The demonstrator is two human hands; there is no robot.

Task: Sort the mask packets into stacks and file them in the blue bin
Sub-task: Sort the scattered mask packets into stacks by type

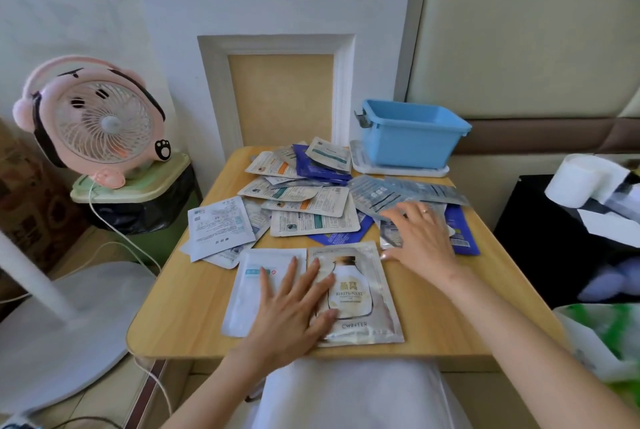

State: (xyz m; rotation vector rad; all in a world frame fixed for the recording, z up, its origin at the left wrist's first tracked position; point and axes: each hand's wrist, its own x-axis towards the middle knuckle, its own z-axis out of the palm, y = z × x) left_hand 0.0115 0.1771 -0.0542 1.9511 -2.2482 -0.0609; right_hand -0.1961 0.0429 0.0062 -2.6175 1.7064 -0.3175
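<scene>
Closest to me, a white cloth (346, 394) lies just below the near edge of the bench (180, 317), between my two forearms. Off the left edge stands a pink fan (93, 120) on a green-lidded container.

On the bench, by the near edge, a white packet (246, 300) and a bird's-nest packet (360, 293) lie side by side, face up. My left hand (291, 317) rests flat across both, its fingers (291, 276) spread and straight, gripping nothing.

Beyond them, in the middle of the bench, a loose pile of mask packets (311, 210) overlaps in all directions, mostly back side up. Towards the right edge, a fan of silver-grey packets (408, 191) lies over dark blue packets (462, 234). My right hand (420, 238) lies palm down on these, its digits spread and straight, pressing rather than pinching, with a ring on one.

At the far right corner, the blue bin (412, 134) stands upright on a white tray (398, 170); I cannot see its bottom.
</scene>
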